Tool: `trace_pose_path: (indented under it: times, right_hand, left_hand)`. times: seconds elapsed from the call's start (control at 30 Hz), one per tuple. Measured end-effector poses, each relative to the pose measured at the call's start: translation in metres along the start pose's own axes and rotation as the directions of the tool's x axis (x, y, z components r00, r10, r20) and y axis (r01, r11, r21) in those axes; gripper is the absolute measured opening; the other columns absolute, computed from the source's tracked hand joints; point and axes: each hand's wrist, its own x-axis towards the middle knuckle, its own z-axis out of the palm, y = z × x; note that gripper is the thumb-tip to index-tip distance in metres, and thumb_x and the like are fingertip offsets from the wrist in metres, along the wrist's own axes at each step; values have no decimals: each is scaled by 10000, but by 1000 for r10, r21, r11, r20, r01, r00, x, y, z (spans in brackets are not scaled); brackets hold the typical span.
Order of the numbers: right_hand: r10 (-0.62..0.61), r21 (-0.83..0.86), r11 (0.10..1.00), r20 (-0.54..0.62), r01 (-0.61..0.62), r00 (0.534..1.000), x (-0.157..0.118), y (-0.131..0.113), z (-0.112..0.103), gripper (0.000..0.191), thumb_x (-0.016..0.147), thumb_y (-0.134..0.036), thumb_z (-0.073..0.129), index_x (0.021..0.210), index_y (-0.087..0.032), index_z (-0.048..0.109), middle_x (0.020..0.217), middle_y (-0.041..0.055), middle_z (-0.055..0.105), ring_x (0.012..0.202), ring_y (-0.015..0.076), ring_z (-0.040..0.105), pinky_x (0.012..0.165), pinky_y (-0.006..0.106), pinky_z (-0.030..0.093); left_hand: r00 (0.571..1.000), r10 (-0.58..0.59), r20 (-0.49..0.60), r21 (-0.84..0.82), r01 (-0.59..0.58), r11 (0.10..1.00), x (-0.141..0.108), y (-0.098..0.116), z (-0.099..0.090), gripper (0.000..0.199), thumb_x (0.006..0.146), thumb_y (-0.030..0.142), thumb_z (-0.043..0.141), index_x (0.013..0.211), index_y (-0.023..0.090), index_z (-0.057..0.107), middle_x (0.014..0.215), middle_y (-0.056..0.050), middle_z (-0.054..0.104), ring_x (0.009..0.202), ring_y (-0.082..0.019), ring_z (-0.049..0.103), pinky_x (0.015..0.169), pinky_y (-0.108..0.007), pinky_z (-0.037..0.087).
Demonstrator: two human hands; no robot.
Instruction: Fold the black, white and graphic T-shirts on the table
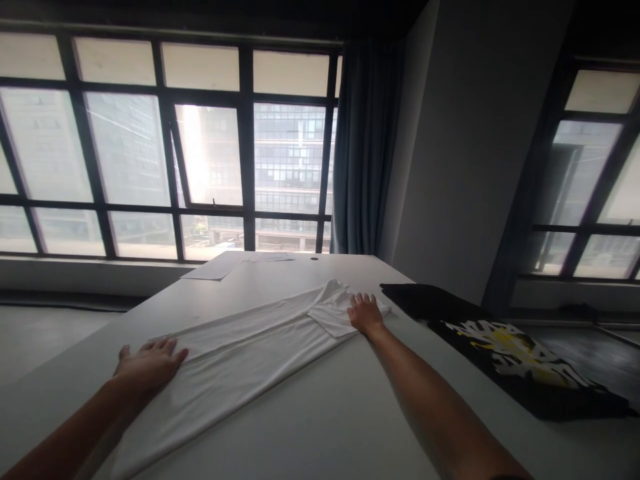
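Note:
A white T-shirt (240, 373) lies on the white table (325, 427), folded lengthwise into a long strip that runs from near left to far right. One short sleeve (333, 320) is laid back over the body at the far end. My left hand (150, 363) rests on the cloth at the shirt's left end, fingers stretched out and slightly apart. Over by the sleeve and collar end, my right hand (365, 312) presses down on the fabric with its fingers spread. Neither hand visibly grips the cloth; the undersides of both palms are hidden.
Along the table's right edge lies a black garment (530, 373) with a white and yellow print. Sheets of paper (213, 269) are at the far left of the tabletop, near a small round cable hole (314, 259). Behind stand windows, a blue-grey curtain (365, 147) and a pillar (465, 147).

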Motion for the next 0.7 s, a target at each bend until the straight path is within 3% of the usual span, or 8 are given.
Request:
trace_pose_path:
  times: [0.07,0.17,0.27,0.37,0.47,0.6,0.7]
  right_hand:
    - [138,25,990,61,-140,989,-2,-18,-6,534,982,-375,278,1404,-121,483,1435,260,445,1319,386,409,1084,601,219]
    - [257,111,946,310,-304,915,-8,-43,-7,700,950,-609,224,1467,-174,404,1439,262,435,1276,448,447,989,686,291]
    - [221,139,941,437,-308,872,-10,-57,3,914,841,-808,217,1535,-216,274,1551,250,269,1361,503,304,977,716,280]
    - [208,140,946,426,-291,881,3,-59,18,922,833,-819,197,1555,-245,217,1607,220,124,1426,506,130,1013,731,193]
    - [175,173,949,409,-265,896,29,-51,32,895,848,-806,175,1567,-273,164,1627,182,74,1450,479,54,1061,710,103]
    - [67,169,977,331,-129,941,68,-34,42,773,922,-705,186,1559,-268,209,1616,159,172,1459,423,132,1116,633,86]
    - [78,60,994,134,-87,988,88,-33,35,642,987,-529,255,1526,-186,314,1565,202,288,1443,415,199,1121,634,32]
  left_hand:
    - [995,85,-58,50,-82,995,-6,1,-5,493,891,458,361,1183,244,695,1370,-190,593,1274,-459,492,1012,-789,163]
    - [983,128,-131,122,-112,986,-9,2,-11,439,896,420,370,1002,196,733,1104,-187,715,1079,-429,623,1000,-744,237]
    - [974,142,-178,56,-134,989,-2,1,-6,481,892,447,361,1082,182,715,1222,-186,675,1136,-383,612,1031,-612,355]
    - [955,253,-152,-61,-264,962,10,-4,7,541,879,445,376,1283,199,640,1445,-145,536,1306,-332,510,1079,-501,397]
    - [950,286,-125,-107,-299,948,16,-7,19,596,894,511,341,1355,230,593,1491,-96,493,1358,-330,456,1115,-514,367]
    - [946,307,-100,-122,-318,940,13,7,21,604,899,580,316,1358,294,586,1488,-44,503,1355,-307,458,1095,-482,393]
    - [940,325,-106,-102,-336,936,3,27,14,567,896,595,332,1325,343,604,1457,-14,537,1336,-294,472,1055,-450,429]
